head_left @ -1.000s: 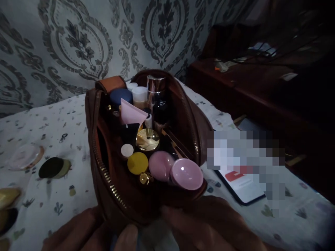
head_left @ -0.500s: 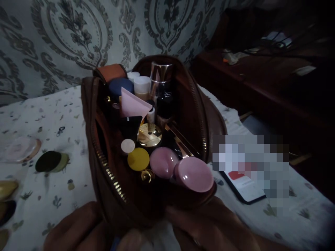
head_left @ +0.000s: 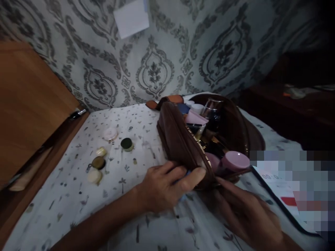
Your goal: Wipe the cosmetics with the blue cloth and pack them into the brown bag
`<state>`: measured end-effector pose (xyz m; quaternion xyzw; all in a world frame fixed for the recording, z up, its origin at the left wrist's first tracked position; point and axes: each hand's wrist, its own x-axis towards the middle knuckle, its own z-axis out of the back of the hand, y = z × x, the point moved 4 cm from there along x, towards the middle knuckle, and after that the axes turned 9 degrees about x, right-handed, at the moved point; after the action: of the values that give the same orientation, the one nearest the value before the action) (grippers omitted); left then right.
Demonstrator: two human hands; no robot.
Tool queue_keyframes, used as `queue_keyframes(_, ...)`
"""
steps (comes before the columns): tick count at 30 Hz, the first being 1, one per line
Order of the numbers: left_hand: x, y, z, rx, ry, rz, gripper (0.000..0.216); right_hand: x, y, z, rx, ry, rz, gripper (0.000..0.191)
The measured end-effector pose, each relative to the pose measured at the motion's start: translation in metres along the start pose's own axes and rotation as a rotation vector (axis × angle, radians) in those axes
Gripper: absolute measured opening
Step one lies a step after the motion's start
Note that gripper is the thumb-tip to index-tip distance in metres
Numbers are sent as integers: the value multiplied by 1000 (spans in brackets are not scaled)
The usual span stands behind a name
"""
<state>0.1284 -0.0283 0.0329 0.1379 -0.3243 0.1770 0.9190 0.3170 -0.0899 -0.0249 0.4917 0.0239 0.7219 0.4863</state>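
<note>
A brown zippered makeup bag (head_left: pixel 174 136) stands open on the patterned sheet, filled with cosmetics. Inside are a pink round-topped container (head_left: pixel 237 160), a pink tube (head_left: pixel 196 118), a white-capped bottle (head_left: pixel 198 108) and a shiny metallic-capped bottle (head_left: pixel 213 106). My left hand (head_left: pixel 164 186) is closed at the bag's near left corner, its thumb against the zipper edge. Something blue (head_left: pixel 182 197), too hidden to name, shows between and under its fingers. My right hand (head_left: pixel 250 212) grips the bag's near end with its fingertips; its lower fingers are blurred.
To the left on the sheet (head_left: pixel 141 122) lie a dark green-topped jar (head_left: pixel 127 144), a clear pinkish round case (head_left: pixel 110 134) and several small round containers (head_left: pixel 98 162). A phone (head_left: pixel 285 205), partly pixelated, lies at right. A wooden panel (head_left: pixel 31 104) stands far left, before a patterned wall.
My view has swung left and back, so the bag appears smaller and farther right. Both hands and forearms now show more fully, still at the bag's near end.
</note>
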Motion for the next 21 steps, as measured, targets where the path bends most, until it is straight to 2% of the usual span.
queue_keyframes(3, -21, 9, 4, 75, 67, 18, 44, 3, 12, 0, 11, 13, 149, 46)
queue_keyframes(6, -45, 32, 14, 200, 172, 116, 41, 5, 26, -3, 16, 67, 187, 48)
queue_keyframes(10, -80, 84, 45, 368, 378, 433, 39, 8, 50, -13, 41, 143, 234, 42)
queue_keyframes(13, -106, 126, 75, 445, 426, 763, 40, 16, 69, -29, 46, 205, 197, 33)
queue_keyframes(15, -122, 146, 88, 475, 459, 911, 35, 24, 84, -42, 75, 239, 184, 27)
queue_keyframes(18, -147, 164, 93, 487, 556, 1025, 35, 35, 105, -66, 133, 299, 148, 28)
queue_keyframes(21, -167, 174, 84, 372, 619, 1069, 41, 38, 119, -95, 215, 399, 152, 29)
